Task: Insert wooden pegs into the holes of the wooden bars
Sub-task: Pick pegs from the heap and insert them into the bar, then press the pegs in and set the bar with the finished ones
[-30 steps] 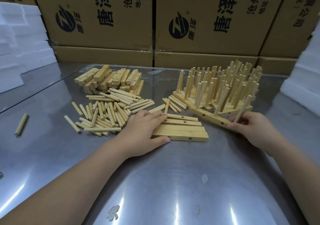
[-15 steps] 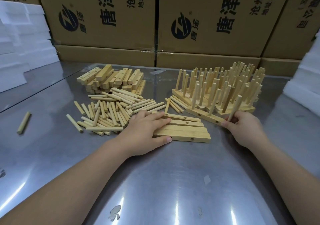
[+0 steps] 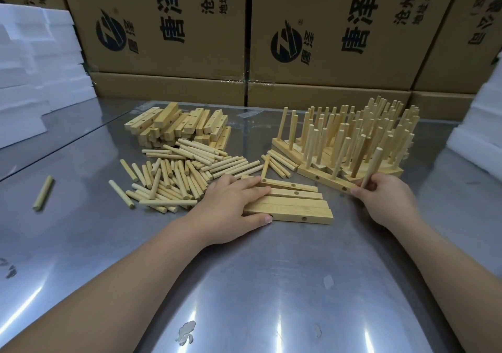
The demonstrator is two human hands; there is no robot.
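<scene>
Your right hand (image 3: 385,198) has its grip closed on one peg (image 3: 372,166), pinched low near the bottom end. The peg leans nearly upright just beside the near end of the front bar (image 3: 324,180) of the pegged bars (image 3: 353,138). You cannot tell whether its tip is in a hole, since your fingers hide it. Your left hand (image 3: 231,208) has no grip on anything: its fingers lie straight across the flat bars (image 3: 296,207) on the surface (image 3: 244,284), thumb against the near edge. Judge the peg as light, stiff and smooth. It would probably roll if dropped on the shiny metal, and it may bind if it goes in tilted, so hold it low for aim, then push on the top end once it is seated. The bars look light too and apt to slide on the metal, so press down on top or clamp the long sides, clear of the holes. More loose pegs (image 3: 173,179) lie just left of that hand, with spare bars (image 3: 176,127) stacked behind them.
</scene>
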